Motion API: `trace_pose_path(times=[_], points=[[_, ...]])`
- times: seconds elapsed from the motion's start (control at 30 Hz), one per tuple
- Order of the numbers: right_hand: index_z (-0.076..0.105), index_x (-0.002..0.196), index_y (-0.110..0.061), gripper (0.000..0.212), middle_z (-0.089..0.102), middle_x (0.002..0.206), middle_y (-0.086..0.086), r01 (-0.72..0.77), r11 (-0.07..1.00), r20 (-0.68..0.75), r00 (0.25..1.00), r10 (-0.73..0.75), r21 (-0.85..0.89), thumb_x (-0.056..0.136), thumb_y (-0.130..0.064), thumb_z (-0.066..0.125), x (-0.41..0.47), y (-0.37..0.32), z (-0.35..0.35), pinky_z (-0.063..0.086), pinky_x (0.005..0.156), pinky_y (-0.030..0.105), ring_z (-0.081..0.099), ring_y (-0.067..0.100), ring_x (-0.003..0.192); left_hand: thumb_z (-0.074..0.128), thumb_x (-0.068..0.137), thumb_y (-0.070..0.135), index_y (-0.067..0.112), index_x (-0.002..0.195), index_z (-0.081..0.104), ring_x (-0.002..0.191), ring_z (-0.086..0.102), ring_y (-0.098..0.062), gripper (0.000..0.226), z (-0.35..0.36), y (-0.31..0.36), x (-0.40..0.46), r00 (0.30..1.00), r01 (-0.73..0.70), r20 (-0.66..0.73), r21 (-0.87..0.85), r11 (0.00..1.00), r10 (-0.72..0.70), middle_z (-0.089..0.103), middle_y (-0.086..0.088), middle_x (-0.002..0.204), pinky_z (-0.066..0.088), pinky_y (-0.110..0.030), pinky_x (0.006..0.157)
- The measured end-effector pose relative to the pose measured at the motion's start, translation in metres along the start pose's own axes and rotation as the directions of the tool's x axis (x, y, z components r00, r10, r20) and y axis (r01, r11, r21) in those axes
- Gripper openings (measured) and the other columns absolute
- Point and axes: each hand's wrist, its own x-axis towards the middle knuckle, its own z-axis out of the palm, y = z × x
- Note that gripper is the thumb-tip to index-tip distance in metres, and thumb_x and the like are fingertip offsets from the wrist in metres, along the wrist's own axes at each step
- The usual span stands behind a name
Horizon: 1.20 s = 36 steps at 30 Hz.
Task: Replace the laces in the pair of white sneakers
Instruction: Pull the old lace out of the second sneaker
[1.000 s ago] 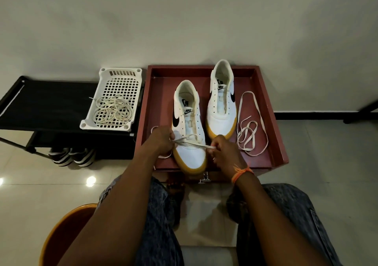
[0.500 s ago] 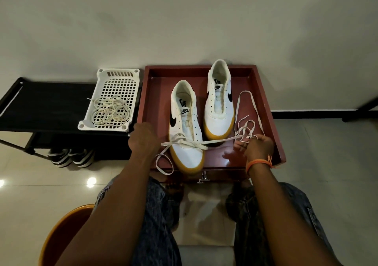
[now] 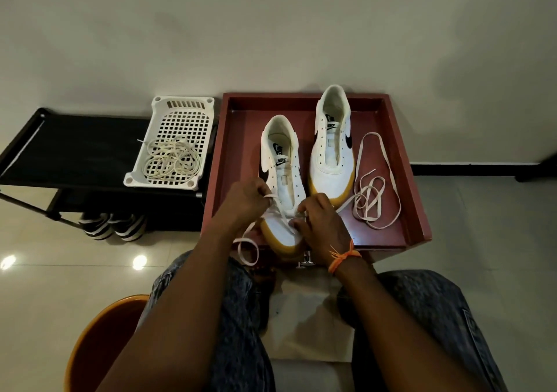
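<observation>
hands (image 3: pixel 244 199) (image 3: pixel 322 226) on lace (image 3: pixel 281 208) at tray (image 3: pixel 417 199) edge

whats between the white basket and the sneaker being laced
In the head view, only the red tray's left wall and a bare strip of tray floor separate the white basket from the near sneaker.

We take this for a home, likely an entryway or shoe corner: glossy cream floor tiles (image 3: pixel 54 286) meet a plain painted wall (image 3: pixel 271 30) with a dark skirting strip (image 3: pixel 470 169), and a low black shoe rack (image 3: pixel 75 147) stands against it, striped footwear (image 3: pixel 111 226) tucked beneath.
</observation>
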Motion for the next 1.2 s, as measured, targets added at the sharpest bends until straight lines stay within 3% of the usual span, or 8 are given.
trace_pose_path(times=[0.1, 0.2, 0.37, 0.5, 0.7, 0.9, 1.07, 1.2], points=[[0.056, 0.09, -0.011, 0.011, 0.052, 0.101, 0.007, 0.001, 1.0, -0.009, 1.0, -0.001, 0.009, 0.09, -0.018, 0.065, -0.001, 0.005, 0.0, 0.041, 0.067, 0.03, 0.055, 0.026, 0.083, 0.071, 0.087, 0.01, 0.015, 0.081, 0.069, 0.055, 0.058, -0.009, 0.008, -0.015, 0.004, 0.001, 0.988, 0.069, -0.097, -0.423, 0.903, -0.12, 0.067, 0.002, 0.067, 0.048, -0.023, 0.052], [0.054, 0.092, -0.014, 0.019, 0.055, 0.096, 0.002, -0.067, 0.992, -0.022, 0.997, 0.069, 0.106, 0.099, -0.032, 0.053, -0.001, 0.007, -0.002, 0.035, 0.066, 0.023, 0.052, 0.018, 0.085, 0.069, 0.09, 0.013, 0.011, 0.083, 0.067, 0.046, 0.043, -0.008, 0.007, -0.027, 0.003, 0.007, 0.927, 0.137, -0.115, -0.781, 0.61, -0.356, 0.06, 0.002, 0.06, 0.034, -0.021, 0.044], [0.05, 0.104, -0.013, 0.023, 0.05, 0.079, -0.006, -0.051, 0.994, 0.07, 0.997, 0.044, 0.094, 0.091, -0.025, 0.065, -0.001, 0.011, -0.003, 0.033, 0.059, 0.016, 0.047, 0.008, 0.07, 0.057, 0.097, 0.019, 0.014, 0.075, 0.059, 0.039, 0.037, -0.004, 0.023, -0.028, 0.002, 0.013, 0.877, 0.209, 0.006, -0.905, 0.371, -0.48, 0.054, 0.009, 0.048, 0.028, -0.017, 0.039], [0.062, 0.09, -0.014, 0.002, 0.058, 0.07, -0.012, -0.124, 0.966, 0.021, 0.992, 0.123, 0.225, 0.091, -0.014, 0.064, 0.005, 0.014, -0.018, 0.039, 0.06, 0.023, 0.054, -0.001, 0.063, 0.059, 0.094, 0.018, 0.015, 0.07, 0.06, 0.039, 0.032, -0.005, 0.025, -0.028, 0.008, 0.013, 0.862, 0.183, -0.067, -0.884, 0.431, -0.502, 0.054, 0.006, 0.054, 0.024, -0.021, 0.04], [0.066, 0.09, -0.007, 0.01, 0.067, 0.082, 0.008, -0.223, 0.927, -0.48, 0.804, 0.35, 0.302, 0.093, -0.015, 0.061, 0.017, 0.03, -0.055, 0.037, 0.057, 0.009, 0.053, 0.002, 0.064, 0.06, 0.087, 0.015, 0.019, 0.047, 0.07, 0.051, 0.041, -0.009, 0.042, -0.02, 0.014, 0.012, 0.903, 0.168, -0.085, -0.833, 0.527, -0.422, 0.063, 0.002, 0.06, 0.027, -0.024, 0.05], [0.061, 0.087, -0.011, 0.008, 0.058, 0.058, 0.01, -0.255, 0.681, -0.131, 0.878, 0.461, 0.686, 0.095, -0.014, 0.06, 0.025, 0.014, -0.043, 0.05, 0.054, 0.033, 0.054, 0.018, 0.044, 0.057, 0.095, 0.02, 0.015, 0.079, 0.062, 0.059, 0.058, -0.01, 0.018, -0.018, 0.02, 0.015, 0.931, 0.159, -0.003, -0.896, 0.414, -0.365, 0.067, 0.005, 0.06, 0.042, -0.024, 0.056], [0.065, 0.091, -0.018, 0.015, 0.067, 0.074, 0.001, -0.072, 0.991, -0.055, 0.995, 0.078, 0.109, 0.095, -0.031, 0.059, 0.017, -0.003, -0.028, 0.05, 0.061, 0.034, 0.063, 0.019, 0.065, 0.06, 0.095, 0.017, 0.018, 0.07, 0.052, 0.038, 0.032, -0.005, 0.026, -0.023, 0.023, 0.019, 0.891, 0.071, -0.078, -0.949, 0.307, -0.447, 0.037, 0.009, 0.044, 0.027, -0.019, 0.043], [0.061, 0.113, -0.013, 0.025, 0.067, 0.098, 0.008, 0.011, 0.994, -0.296, 0.954, -0.044, -0.113, 0.093, -0.028, 0.061, 0.021, -0.014, -0.017, 0.052, 0.07, 0.038, 0.064, 0.029, 0.087, 0.058, 0.097, 0.019, 0.016, 0.078, 0.058, 0.038, 0.028, -0.003, 0.019, -0.029, 0.032, 0.011, 0.952, -0.03, -0.193, -0.835, 0.55, -0.24, 0.038, 0.011, 0.047, 0.022, -0.018, 0.04]])
